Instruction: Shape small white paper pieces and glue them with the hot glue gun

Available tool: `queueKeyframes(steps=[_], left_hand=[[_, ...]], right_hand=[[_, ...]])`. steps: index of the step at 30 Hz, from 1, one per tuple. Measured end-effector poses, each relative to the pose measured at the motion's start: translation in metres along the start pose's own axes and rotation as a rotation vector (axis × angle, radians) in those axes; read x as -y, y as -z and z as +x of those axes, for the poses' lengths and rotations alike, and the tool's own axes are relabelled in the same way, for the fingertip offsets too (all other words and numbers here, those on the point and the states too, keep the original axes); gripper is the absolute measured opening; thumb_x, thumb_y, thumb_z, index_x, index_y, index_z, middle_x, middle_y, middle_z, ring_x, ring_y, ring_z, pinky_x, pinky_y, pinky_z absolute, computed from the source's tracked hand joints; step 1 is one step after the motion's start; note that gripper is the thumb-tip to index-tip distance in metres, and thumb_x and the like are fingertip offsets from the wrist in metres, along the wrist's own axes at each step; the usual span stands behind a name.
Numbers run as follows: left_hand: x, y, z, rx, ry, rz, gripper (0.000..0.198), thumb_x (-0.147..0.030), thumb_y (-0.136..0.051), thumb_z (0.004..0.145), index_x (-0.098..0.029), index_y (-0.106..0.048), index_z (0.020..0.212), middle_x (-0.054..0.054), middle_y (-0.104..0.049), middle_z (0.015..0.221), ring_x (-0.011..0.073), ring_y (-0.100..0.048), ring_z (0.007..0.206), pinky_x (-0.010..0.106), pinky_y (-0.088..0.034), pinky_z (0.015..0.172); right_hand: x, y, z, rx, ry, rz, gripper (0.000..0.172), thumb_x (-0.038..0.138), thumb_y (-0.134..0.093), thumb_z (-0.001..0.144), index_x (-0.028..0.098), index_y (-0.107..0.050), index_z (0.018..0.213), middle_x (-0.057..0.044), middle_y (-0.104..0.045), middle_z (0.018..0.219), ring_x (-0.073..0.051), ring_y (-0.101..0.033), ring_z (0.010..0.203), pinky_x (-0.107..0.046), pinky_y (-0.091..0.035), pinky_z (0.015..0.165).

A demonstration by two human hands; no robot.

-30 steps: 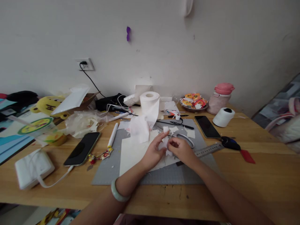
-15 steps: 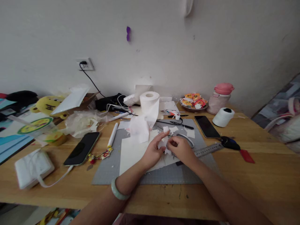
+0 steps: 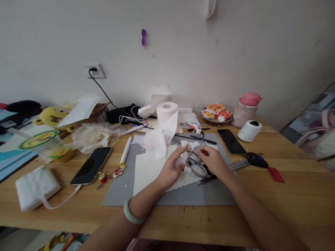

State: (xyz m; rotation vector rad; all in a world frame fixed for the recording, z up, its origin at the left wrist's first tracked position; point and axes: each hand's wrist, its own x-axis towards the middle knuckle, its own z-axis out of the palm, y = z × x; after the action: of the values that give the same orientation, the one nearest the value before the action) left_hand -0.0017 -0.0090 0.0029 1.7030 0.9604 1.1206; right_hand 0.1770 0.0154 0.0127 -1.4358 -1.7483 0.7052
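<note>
My left hand (image 3: 171, 167) pinches a small white paper scrap (image 3: 182, 161) over a cream sheet (image 3: 149, 169) on the grey cutting mat (image 3: 125, 190). A pale green bangle (image 3: 130, 214) sits on that wrist. To the right of the scrap, my right hand (image 3: 214, 161) closes round the handles of a pair of scissors (image 3: 196, 166) that lies on the mat. Small white offcuts (image 3: 193, 143) are scattered just beyond the hands.
A toilet roll (image 3: 166, 116) trails a strip onto the mat. Two phones (image 3: 91, 165) (image 3: 230, 140) flank the mat. A steel ruler (image 3: 239, 164), a white thread spool (image 3: 249, 130), a pink bottle (image 3: 246, 109), a snack bowl (image 3: 216, 114), a white charger (image 3: 36, 186) and a plastic bag (image 3: 91, 136) crowd the wooden table (image 3: 288, 205).
My right hand let go of the paper scrap and moved right onto the scissors, which shifted towards me. My left hand kept the scrap in place.
</note>
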Motion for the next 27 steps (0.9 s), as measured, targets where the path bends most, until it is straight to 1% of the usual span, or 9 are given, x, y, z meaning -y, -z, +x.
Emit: queueKeyframes(steps=[3, 6, 10, 12, 15, 17, 20, 24, 27], left_hand=[[0.001, 0.002, 0.001, -0.02, -0.017, 0.032, 0.06, -0.003, -0.05, 0.072, -0.023, -0.047, 0.129, 0.005, -0.042, 0.141, 0.0215, -0.027, 0.134, 0.044, -0.014, 0.112], [0.001, 0.003, 0.002, -0.016, -0.029, 0.057, 0.058, -0.005, -0.051, 0.073, -0.025, -0.047, 0.128, 0.004, -0.043, 0.14, 0.0216, -0.029, 0.133, 0.044, -0.016, 0.112], [0.001, 0.003, 0.002, -0.006, -0.033, 0.079, 0.056, -0.008, -0.051, 0.075, -0.025, -0.047, 0.128, 0.005, -0.045, 0.139, 0.0222, -0.03, 0.133, 0.045, -0.017, 0.111], [0.001, 0.002, 0.002, -0.003, -0.03, 0.086, 0.056, -0.008, -0.051, 0.075, -0.025, -0.047, 0.128, 0.005, -0.045, 0.139, 0.0217, -0.029, 0.133, 0.044, -0.017, 0.111], [-0.001, 0.002, 0.002, -0.009, -0.014, 0.095, 0.054, -0.01, -0.051, 0.076, -0.024, -0.047, 0.128, 0.005, -0.043, 0.14, 0.0211, -0.029, 0.133, 0.042, -0.018, 0.111], [-0.003, 0.002, 0.002, -0.021, 0.007, 0.099, 0.053, -0.015, -0.055, 0.077, -0.023, -0.046, 0.129, 0.007, -0.041, 0.141, 0.0219, -0.03, 0.132, 0.041, -0.02, 0.11], [-0.005, 0.001, 0.003, -0.039, 0.051, 0.101, 0.058, -0.02, -0.061, 0.074, -0.023, -0.044, 0.129, 0.008, -0.04, 0.141, 0.0239, -0.032, 0.131, 0.042, -0.025, 0.108], [-0.003, 0.0, 0.004, -0.048, 0.093, 0.086, 0.06, -0.015, -0.061, 0.072, -0.026, -0.044, 0.129, 0.006, -0.04, 0.142, 0.0248, -0.033, 0.13, 0.041, -0.032, 0.103], [-0.001, -0.001, 0.005, -0.043, 0.111, 0.065, 0.062, -0.011, -0.059, 0.072, -0.025, -0.043, 0.13, 0.007, -0.038, 0.143, 0.0254, -0.033, 0.13, 0.039, -0.04, 0.097]], right_hand=[[0.004, 0.002, -0.002, 0.146, -0.009, 0.065, 0.019, 0.032, -0.047, 0.076, 0.017, -0.057, 0.069, 0.0, -0.057, 0.061, -0.013, -0.052, 0.056, -0.024, -0.04, 0.054], [0.009, -0.002, -0.007, 0.276, -0.008, 0.101, 0.017, 0.031, -0.05, 0.074, 0.017, -0.059, 0.07, 0.001, -0.056, 0.061, -0.012, -0.051, 0.055, -0.022, -0.039, 0.053], [0.011, -0.006, -0.011, 0.376, -0.009, 0.105, 0.012, 0.028, -0.054, 0.071, 0.017, -0.06, 0.069, 0.002, -0.054, 0.058, -0.011, -0.048, 0.053, -0.021, -0.036, 0.05], [0.01, -0.006, -0.011, 0.389, -0.01, 0.102, 0.01, 0.025, -0.055, 0.07, 0.017, -0.061, 0.068, 0.003, -0.053, 0.057, -0.01, -0.047, 0.052, -0.021, -0.035, 0.05], [0.009, -0.007, -0.011, 0.373, -0.008, 0.094, 0.011, 0.025, -0.053, 0.071, 0.017, -0.06, 0.068, 0.003, -0.052, 0.057, -0.011, -0.046, 0.053, -0.021, -0.035, 0.05], [0.01, -0.007, -0.011, 0.353, -0.003, 0.088, 0.012, 0.026, -0.053, 0.071, 0.017, -0.059, 0.068, 0.003, -0.051, 0.057, -0.011, -0.046, 0.054, -0.022, -0.035, 0.051], [0.011, -0.009, -0.012, 0.328, 0.01, 0.076, 0.011, 0.025, -0.052, 0.072, 0.017, -0.059, 0.069, 0.002, -0.053, 0.059, -0.011, -0.047, 0.056, -0.022, -0.036, 0.053], [0.012, -0.011, -0.012, 0.308, 0.032, 0.048, 0.012, 0.024, -0.052, 0.073, 0.016, -0.06, 0.07, 0.001, -0.055, 0.061, -0.012, -0.05, 0.059, -0.022, -0.037, 0.054], [0.011, -0.012, -0.012, 0.297, 0.062, 0.016, 0.011, 0.022, -0.052, 0.073, 0.017, -0.06, 0.071, 0.001, -0.056, 0.062, -0.012, -0.05, 0.059, -0.022, -0.037, 0.054]])
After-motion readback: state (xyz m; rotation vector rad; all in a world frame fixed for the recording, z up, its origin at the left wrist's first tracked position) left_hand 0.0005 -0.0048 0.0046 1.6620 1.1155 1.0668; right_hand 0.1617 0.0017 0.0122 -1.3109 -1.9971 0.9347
